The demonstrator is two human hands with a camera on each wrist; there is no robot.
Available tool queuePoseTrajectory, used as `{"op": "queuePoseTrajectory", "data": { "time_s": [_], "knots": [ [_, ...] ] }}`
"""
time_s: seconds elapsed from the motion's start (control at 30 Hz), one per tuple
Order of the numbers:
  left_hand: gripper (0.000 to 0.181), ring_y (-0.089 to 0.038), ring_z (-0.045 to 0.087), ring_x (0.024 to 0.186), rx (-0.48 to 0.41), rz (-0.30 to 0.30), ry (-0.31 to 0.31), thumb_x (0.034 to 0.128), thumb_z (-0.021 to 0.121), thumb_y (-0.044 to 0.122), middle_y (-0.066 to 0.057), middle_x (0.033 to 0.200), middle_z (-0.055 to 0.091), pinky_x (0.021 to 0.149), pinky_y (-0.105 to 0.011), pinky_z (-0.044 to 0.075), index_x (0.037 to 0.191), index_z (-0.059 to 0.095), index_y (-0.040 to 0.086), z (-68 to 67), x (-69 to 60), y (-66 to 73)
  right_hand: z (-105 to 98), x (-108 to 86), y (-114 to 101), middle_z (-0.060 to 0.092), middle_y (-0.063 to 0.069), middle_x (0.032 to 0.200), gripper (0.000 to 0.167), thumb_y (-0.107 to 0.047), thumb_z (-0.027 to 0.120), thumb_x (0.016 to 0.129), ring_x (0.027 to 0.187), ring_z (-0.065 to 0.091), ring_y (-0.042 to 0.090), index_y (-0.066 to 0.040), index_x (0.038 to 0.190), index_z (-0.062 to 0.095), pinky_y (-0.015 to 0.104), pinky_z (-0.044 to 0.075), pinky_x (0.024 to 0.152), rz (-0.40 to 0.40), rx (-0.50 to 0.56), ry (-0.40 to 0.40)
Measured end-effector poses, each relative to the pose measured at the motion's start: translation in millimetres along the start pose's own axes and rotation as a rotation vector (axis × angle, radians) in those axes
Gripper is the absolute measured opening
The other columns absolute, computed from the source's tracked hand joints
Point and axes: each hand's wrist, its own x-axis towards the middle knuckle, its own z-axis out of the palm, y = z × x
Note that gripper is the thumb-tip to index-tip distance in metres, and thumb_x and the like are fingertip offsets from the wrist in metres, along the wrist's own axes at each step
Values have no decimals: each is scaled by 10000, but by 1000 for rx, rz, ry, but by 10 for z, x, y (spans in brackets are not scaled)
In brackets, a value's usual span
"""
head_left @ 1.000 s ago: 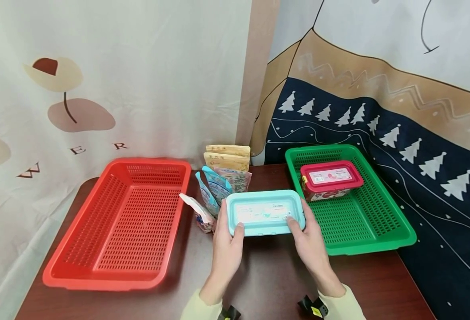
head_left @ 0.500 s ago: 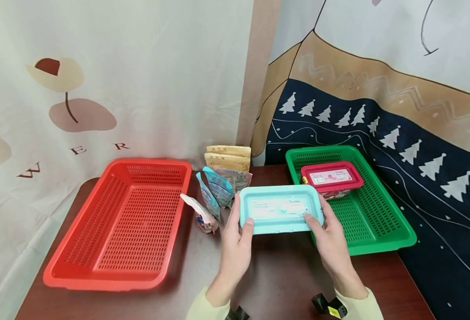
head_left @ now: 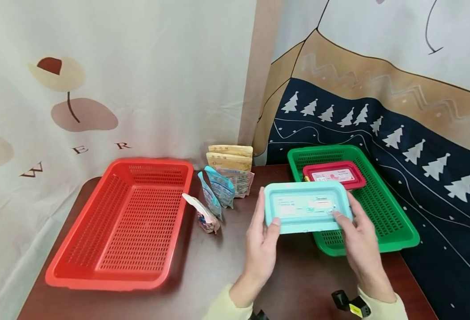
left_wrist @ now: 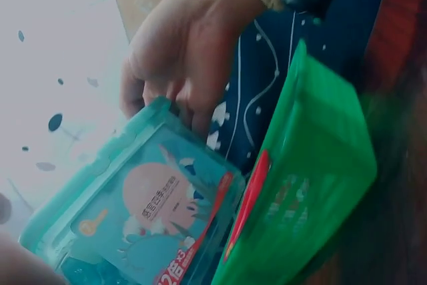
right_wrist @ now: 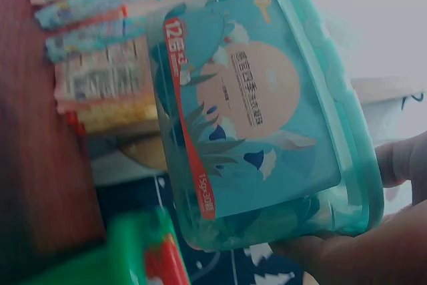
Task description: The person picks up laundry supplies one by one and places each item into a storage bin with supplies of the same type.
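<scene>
Fingers (head_left: 260, 208) at both ends | teal box (right_wrist: 257, 108) between | thumbs (head_left: 344, 222) on lid (head_left: 304, 205)

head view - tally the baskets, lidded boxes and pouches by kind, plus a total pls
Baskets: 2 (red basket, green basket)
Lidded boxes: 2 (teal box, pink-red box)
Pouches: 6 (back tan pouch, front tan pouch, left blue pouch, right blue pouch, pinkish printed pouch, white-topped pouch)
Total: 10

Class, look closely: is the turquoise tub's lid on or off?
On: the lid covers the top in the head view; both wrist views show it seated on the tub.
</scene>
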Motion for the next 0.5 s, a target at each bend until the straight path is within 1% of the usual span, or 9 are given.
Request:
{"op": "queuePoseTrajectory", "data": {
  "time_s": [0.07,0.13,0.2,0.27,0.33,0.4,0.5],
  "knots": [
    [658,-179,481,1413,-41,-11,-33,1082,485,63,0,1691,261,1067,-300,465,1660,208,212,85,5,-5,-101,12,-7,409,114,1480,613,-98,489,1097,1151,609,78,-25,1638,209,180,525,925,-8,45,3],
    [668,-177,479,1417,-67,-17,-59,1081,477,64,6,1690,262,1073,-302,460,1662,191,230,156,13,-18,-188,22,-12,409,104,1477,608,-118,488,1101,1154,602,80,-26,1637,216,176,522,931,-13,76,9],
    [672,-177,478,1418,-84,-21,-73,1082,470,70,20,1687,266,1070,-294,461,1663,180,241,220,19,-32,-258,30,-14,388,106,1495,591,-150,474,1110,1176,579,89,-40,1637,232,170,516,940,-11,106,10],
    [676,-192,474,1421,-93,-10,-80,1080,468,70,15,1689,262,1065,-291,465,1666,171,230,282,26,-51,-317,39,-9,338,115,1535,577,-183,452,1120,1219,532,103,-55,1640,238,157,502,954,-9,128,12],
    [676,-200,423,1458,-86,8,-82,1078,468,78,16,1698,235,1077,-290,453,1667,163,207,347,32,-73,-371,54,-2,276,131,1580,570,-199,431,1126,1276,479,129,-58,1642,233,155,488,970,-3,163,14],
    [679,-203,339,1508,-60,26,-86,1074,473,91,21,1709,200,1125,-297,405,1668,155,173,417,37,-98,-435,78,6,213,137,1629,565,-200,409,1131,1363,402,167,-46,1642,222,144,460,998,4,196,30],
    [695,-181,187,1566,1,29,-108,1066,480,138,51,1720,143,1209,-302,279,1668,133,150,527,42,-135,-551,129,1,148,109,1684,560,-203,389,1133,1473,269,186,-36,1639,218,156,391,1077,30,245,82]
  ]
}}
